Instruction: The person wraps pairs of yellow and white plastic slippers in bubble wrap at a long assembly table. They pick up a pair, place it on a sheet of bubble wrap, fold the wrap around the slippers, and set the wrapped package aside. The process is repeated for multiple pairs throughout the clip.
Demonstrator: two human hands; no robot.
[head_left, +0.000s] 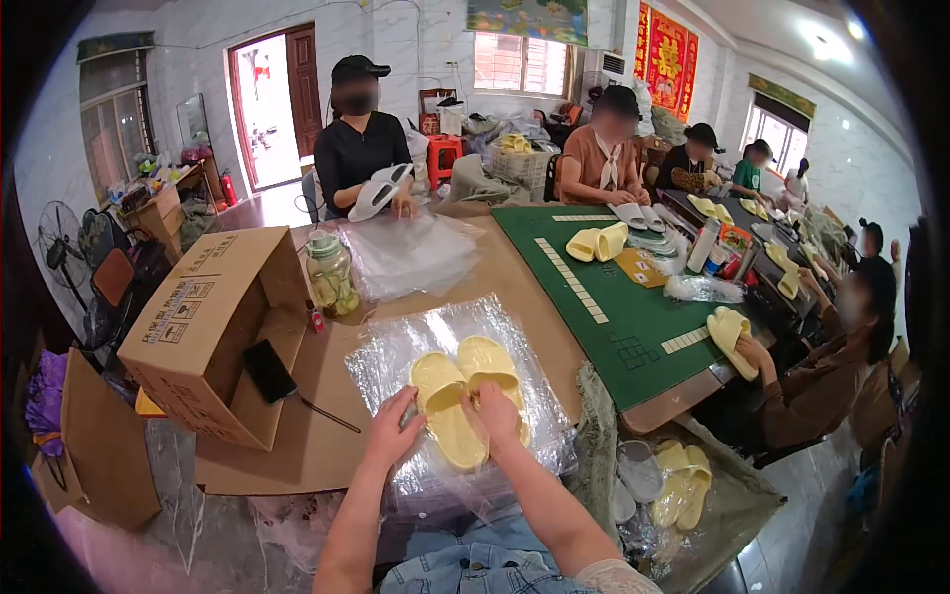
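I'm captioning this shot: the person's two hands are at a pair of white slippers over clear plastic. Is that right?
Not quite: the slippers are pale yellow, not white, as the head view shows. The rest holds.

Glass jar (332,279), black phone (268,370), red stool (444,148)

The right hand (494,416) covers part of the right-hand yellow slipper (492,358); its fingertips are hard to make out. The cardboard box (203,332) hides some of its own inside. The glass jar's (333,267) contents are too blurred to name. The near edge crops the denim garment (480,572).
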